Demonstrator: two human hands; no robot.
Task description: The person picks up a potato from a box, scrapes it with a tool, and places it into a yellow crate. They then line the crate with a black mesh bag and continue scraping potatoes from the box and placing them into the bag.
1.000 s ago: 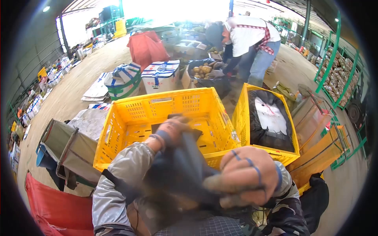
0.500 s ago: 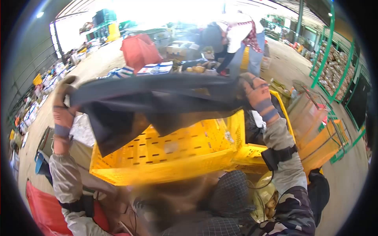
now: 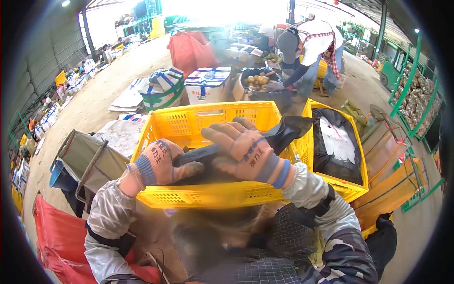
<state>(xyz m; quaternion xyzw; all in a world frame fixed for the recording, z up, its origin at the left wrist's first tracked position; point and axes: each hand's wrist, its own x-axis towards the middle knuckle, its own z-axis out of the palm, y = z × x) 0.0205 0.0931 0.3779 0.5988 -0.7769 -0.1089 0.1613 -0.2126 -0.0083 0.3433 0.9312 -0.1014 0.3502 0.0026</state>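
A bunched black plastic bag (image 3: 288, 132) stretches across the top of a yellow plastic crate (image 3: 213, 193) in front of me. My left hand (image 3: 158, 163), in a pinkish work glove with a blue cuff, is closed round the bag's left end at the near side of the crate. My right hand (image 3: 246, 151), gloved alike, lies over the middle of the bag with its fingers stretched out to the left. The bag's right end sticks out past this hand, over the crate's right side. Part of the bag is hidden behind both hands.
Right of it stands another yellow crate (image 3: 362, 165) lined with black plastic, a white sheet (image 3: 336, 142) inside. Ahead are white boxes (image 3: 205, 87), a red sack (image 3: 191, 54) and a black-lined container of potatoes (image 3: 257, 81), where a person (image 3: 317, 45) bends over. A fabric-sided cart (image 3: 92, 156) stands left.
My hands have come down and closer together, from holding the black bag spread wide and high to holding it bunched over the crate. The right fingers have stretched out. The view has shifted.
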